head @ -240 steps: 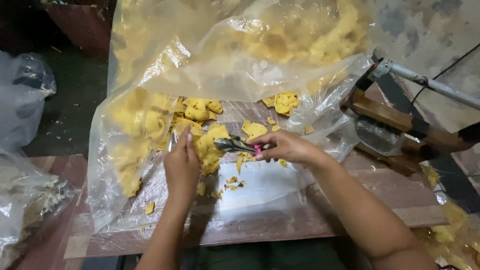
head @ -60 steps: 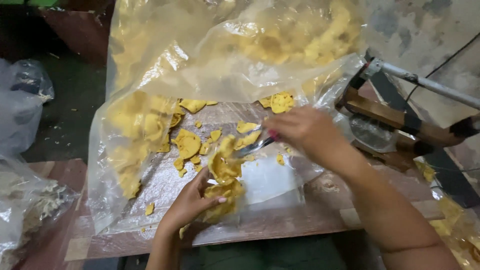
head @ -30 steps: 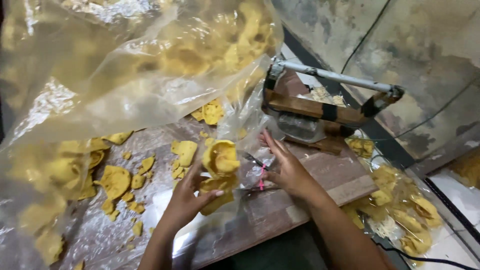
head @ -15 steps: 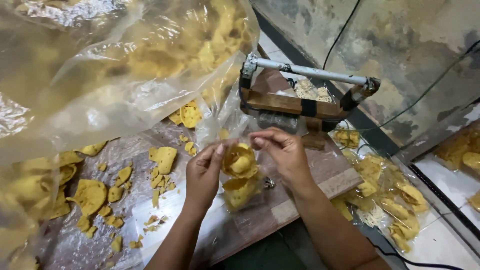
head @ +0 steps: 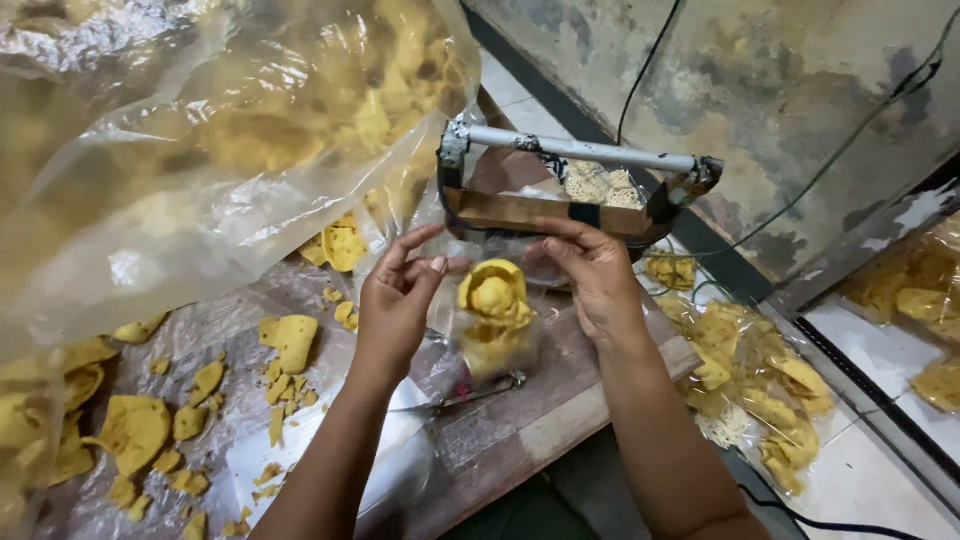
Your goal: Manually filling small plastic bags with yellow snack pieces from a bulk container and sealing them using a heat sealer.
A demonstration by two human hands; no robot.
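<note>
While your view starts at the far left, you see a huge clear plastic sack (head: 200, 150), crinkled and glossy, bulging with pale yellow fried chips whose curled edges press against the film. Below it, loose chips (head: 135, 430) lie scattered over a sheet of clear plastic spread on the wooden bench (head: 560, 420); they are thin, irregular and crumbly, some whole and round, some broken to shards.

Your left hand (head: 395, 305) comes next. Its grip pinches the upper left edge of a small clear bag (head: 495, 320) between thumb and forefinger, the other fingers fanned open above. The small bag hangs between your two hands just above the bench, its thin film holding a stack of cupped, blistered yellow chips. Under it a pair of metal scissors (head: 470, 395) lies flat on the bench.

Your right hand (head: 595, 280) holds the bag's upper right edge, thumb and fingers closed on the film. Right behind both hands stands a heat sealer (head: 575, 185) with a wooden base wrapped in dark tape and a grey metal bar on top. Farther right, filled bags of chips (head: 750, 370) lie on the tiled floor (head: 860, 480) by a stained wall.
</note>
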